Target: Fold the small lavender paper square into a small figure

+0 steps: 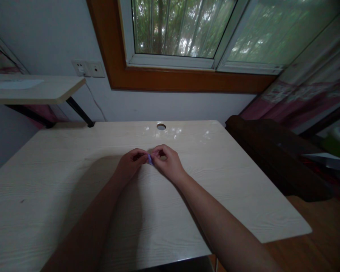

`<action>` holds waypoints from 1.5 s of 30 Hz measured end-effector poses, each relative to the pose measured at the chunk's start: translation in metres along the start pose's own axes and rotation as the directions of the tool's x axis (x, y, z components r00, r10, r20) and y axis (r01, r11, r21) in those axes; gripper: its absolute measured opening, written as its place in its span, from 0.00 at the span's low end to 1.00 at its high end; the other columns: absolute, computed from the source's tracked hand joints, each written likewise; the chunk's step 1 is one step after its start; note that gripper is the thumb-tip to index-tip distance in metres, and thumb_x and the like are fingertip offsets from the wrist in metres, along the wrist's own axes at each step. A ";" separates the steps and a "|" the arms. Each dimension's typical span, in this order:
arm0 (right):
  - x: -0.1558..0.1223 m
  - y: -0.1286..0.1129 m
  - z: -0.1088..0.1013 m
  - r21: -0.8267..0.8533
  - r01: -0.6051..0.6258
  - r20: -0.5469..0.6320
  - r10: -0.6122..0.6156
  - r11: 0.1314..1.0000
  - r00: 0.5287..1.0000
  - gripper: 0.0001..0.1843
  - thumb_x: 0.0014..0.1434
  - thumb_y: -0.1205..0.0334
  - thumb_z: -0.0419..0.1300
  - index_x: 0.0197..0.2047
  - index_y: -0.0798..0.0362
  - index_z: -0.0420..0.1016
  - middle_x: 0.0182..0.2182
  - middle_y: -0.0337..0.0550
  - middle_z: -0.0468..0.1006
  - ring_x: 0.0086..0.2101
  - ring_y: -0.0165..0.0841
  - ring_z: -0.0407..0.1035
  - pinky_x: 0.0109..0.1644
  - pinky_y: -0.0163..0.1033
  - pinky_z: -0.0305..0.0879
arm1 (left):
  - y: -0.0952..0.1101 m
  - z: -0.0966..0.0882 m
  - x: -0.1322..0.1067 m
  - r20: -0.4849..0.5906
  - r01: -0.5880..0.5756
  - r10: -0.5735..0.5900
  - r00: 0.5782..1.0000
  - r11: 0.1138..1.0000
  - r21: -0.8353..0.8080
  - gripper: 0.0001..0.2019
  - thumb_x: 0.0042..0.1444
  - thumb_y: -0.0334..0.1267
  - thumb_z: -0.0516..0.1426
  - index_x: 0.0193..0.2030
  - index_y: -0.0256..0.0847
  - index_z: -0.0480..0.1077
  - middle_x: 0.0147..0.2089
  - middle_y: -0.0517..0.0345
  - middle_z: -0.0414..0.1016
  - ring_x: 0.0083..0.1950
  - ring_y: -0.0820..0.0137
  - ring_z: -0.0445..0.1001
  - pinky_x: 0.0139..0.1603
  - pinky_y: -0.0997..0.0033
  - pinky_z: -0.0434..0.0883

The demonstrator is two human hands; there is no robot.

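A small purple piece, perhaps folded paper, sits between my fingertips just above the table. Its kind is hard to make out, as my fingers cover most of it. My left hand pinches it from the left, thumb and forefinger together. From the right, my right hand grips it the same way, with the fingers curled. Both hands are close together over the middle of the pale wooden tabletop.
A round cable hole is near the table's back edge. At the left, a raised shelf stands on black legs. Beyond the back edge are a wall and window. Dark wooden furniture stands off the right edge.
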State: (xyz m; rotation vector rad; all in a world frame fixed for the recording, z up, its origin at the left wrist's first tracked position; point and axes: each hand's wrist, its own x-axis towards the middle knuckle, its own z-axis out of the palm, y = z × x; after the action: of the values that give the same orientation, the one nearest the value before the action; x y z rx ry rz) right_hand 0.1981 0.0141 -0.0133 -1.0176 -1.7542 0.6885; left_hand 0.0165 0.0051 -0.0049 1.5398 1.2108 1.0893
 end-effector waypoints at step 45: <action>0.000 0.001 0.002 0.282 -0.168 -0.015 0.179 0.944 0.984 0.10 0.57 0.54 0.64 0.40 0.50 0.76 0.34 0.43 0.79 0.35 0.33 0.74 0.42 0.40 0.72 | -0.002 0.001 -0.001 -0.127 -0.051 0.065 0.990 0.992 0.113 0.11 0.57 0.46 0.59 0.40 0.41 0.75 0.37 0.57 0.79 0.35 0.69 0.75 0.38 0.71 0.71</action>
State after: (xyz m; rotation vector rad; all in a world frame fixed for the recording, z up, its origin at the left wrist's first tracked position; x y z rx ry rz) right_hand 0.1967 0.0149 -0.0146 -0.9880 -1.4915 0.9914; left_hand 0.0167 0.0041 -0.0075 1.6167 1.3412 1.1947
